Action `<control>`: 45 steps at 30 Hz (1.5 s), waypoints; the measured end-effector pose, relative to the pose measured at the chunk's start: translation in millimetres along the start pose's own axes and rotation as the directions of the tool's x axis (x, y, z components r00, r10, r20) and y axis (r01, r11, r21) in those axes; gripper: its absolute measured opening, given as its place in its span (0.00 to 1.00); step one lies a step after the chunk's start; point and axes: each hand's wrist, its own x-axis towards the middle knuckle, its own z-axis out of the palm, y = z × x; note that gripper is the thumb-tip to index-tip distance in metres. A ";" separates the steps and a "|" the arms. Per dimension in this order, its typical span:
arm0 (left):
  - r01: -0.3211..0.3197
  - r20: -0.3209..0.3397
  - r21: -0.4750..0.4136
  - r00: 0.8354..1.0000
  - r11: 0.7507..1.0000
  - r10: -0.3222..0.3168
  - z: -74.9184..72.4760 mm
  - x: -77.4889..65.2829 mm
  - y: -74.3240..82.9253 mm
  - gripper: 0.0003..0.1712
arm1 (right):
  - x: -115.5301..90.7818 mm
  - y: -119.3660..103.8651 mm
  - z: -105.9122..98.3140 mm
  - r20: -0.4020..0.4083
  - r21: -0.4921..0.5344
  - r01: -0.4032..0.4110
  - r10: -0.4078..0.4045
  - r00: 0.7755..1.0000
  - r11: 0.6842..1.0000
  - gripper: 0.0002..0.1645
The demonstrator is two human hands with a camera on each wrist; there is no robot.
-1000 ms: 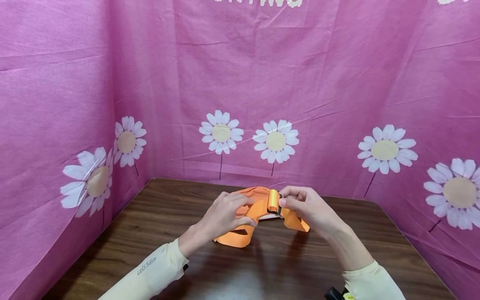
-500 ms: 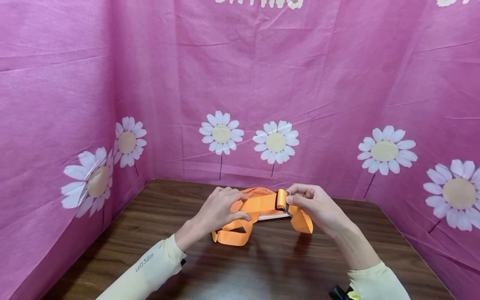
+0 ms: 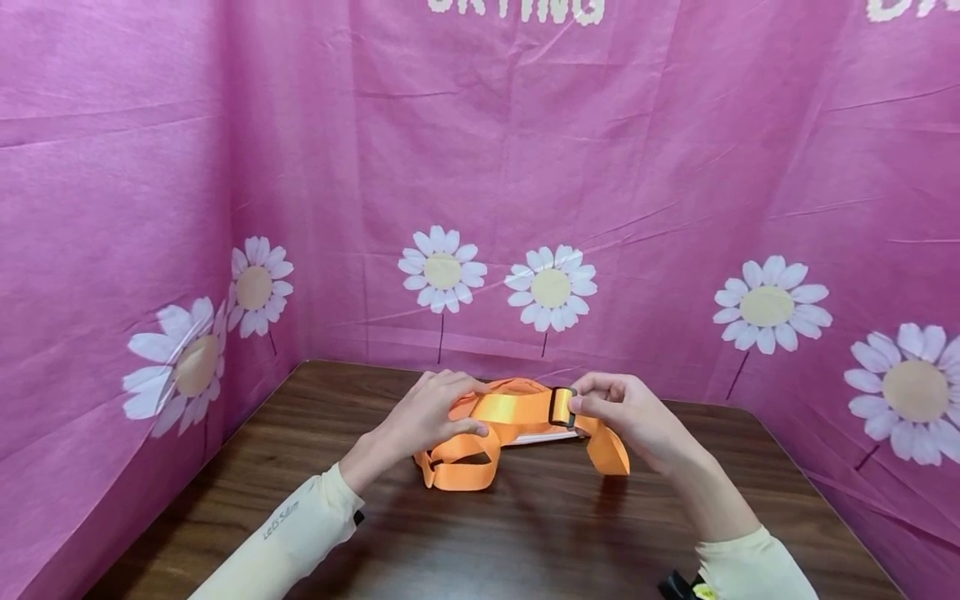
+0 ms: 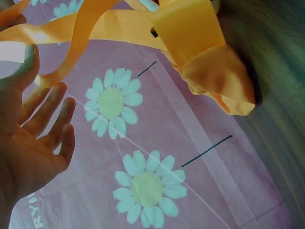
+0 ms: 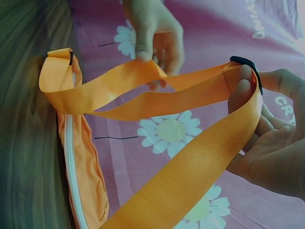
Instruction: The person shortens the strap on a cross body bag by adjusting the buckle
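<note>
An orange waist bag (image 3: pixel 517 386) with a white zipper (image 5: pixel 72 167) lies towards the back of the table. Its wide orange strap (image 3: pixel 510 408) is raised in front of it, running between both hands. My right hand (image 3: pixel 637 421) pinches the strap at a black slide buckle (image 5: pixel 245 61), thumb in front and fingertips behind; a loose strap end hangs below. My left hand (image 3: pixel 420 417) holds the strap further left between thumb and fingers, the other fingers loosely bent in the left wrist view. A strap loop with a second black buckle (image 5: pixel 71 58) rests below the left hand.
The dark wood-grain table (image 3: pixel 450 550) is enclosed by pink cloth (image 3: pixel 525 150) printed with white daisies. The cloth hangs right behind the table's back edge. A black wrist strap (image 3: pixel 678 586) shows by the right sleeve.
My left hand has moved left along the strap, and my right hand slightly right with the buckle. The strap stretch between them is longer and flatter, and the buckle has turned.
</note>
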 end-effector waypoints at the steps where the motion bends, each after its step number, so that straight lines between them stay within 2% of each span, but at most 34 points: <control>1: -0.015 0.000 -0.010 1.000 1.000 0.015 -0.3 -0.3 0.4 0.36 | 0.8 0.8 2.2 -0.009 -0.020 -0.011 0.011 1.000 1.000 0.14; 6: -0.103 -0.032 -0.058 0.994 0.993 0.101 -3.8 -0.7 10.4 0.36 | 5.3 5.5 14.7 0.001 -0.063 -0.033 0.033 0.999 0.997 0.16; 13: -0.170 -0.104 -0.181 0.983 0.969 0.153 3.4 1.3 33.1 0.36 | 10.1 12.9 29.0 0.068 -0.077 -0.019 0.024 0.997 0.997 0.15; 16: -0.239 -0.154 -0.214 0.966 0.947 0.208 10.1 5.1 42.2 0.37 | 10.9 14.7 31.8 0.082 -0.095 -0.016 0.024 0.996 0.995 0.14; 20: -0.314 -0.219 -0.210 0.938 0.926 0.268 16.1 8.5 47.5 0.34 | 10.7 16.9 32.3 0.091 -0.098 -0.017 0.026 0.995 0.995 0.13; 22: -0.319 -0.233 -0.218 0.935 0.923 0.268 17.7 8.0 47.5 0.32 | 10.5 18.0 32.2 0.095 -0.100 -0.016 0.025 0.995 0.995 0.13; 27: -0.296 -0.227 -0.237 0.943 0.925 0.244 17.5 4.9 47.1 0.29 | 11.3 20.3 30.4 0.147 -0.089 0.002 0.011 0.989 0.996 0.14; 32: -0.246 -0.238 -0.250 0.953 0.937 0.186 13.9 2.1 47.8 0.25 | 11.2 22.0 19.9 0.204 -0.042 0.024 -0.015 0.979 0.999 0.14; 38: -0.215 -0.259 -0.258 0.955 0.942 0.147 11.1 0.9 48.1 0.26 | 10.6 27.1 7.6 0.189 0.056 0.003 -0.014 0.982 0.998 0.13; 43: -0.178 -0.215 -0.310 0.970 0.934 0.113 11.1 -0.6 50.4 0.25 | 11.8 29.8 9.8 0.151 0.034 -0.017 0.012 0.989 0.999 0.12; 45: -0.192 -0.218 -0.326 0.968 0.926 0.124 11.9 0.0 50.9 0.25 | 11.7 29.8 11.5 0.143 0.026 -0.022 0.018 0.989 0.999 0.12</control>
